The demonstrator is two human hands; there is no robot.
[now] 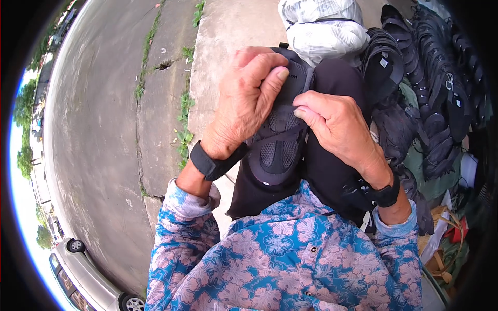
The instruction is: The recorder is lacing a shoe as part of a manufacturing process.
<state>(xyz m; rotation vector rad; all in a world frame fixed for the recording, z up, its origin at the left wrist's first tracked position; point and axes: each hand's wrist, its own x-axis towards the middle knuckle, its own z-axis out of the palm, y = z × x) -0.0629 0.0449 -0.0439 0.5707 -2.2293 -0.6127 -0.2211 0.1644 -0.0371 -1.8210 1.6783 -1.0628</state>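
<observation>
Under both grips rests a shoe (273,155): left hand (248,93) clamped on its rear, right hand (340,124) pinching its middle.

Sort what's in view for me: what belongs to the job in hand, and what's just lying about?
In hand:
- dark mesh shoe
- left hand and right hand, both gripping it

Apparently lying about:
- white wrapped bundle
- dark stacks at right, possibly related
- parked car

head: left fisheye, worn on head | faces steeply down | close range, shirt (280,249) nearest, shoe (280,124) mid-view
</observation>
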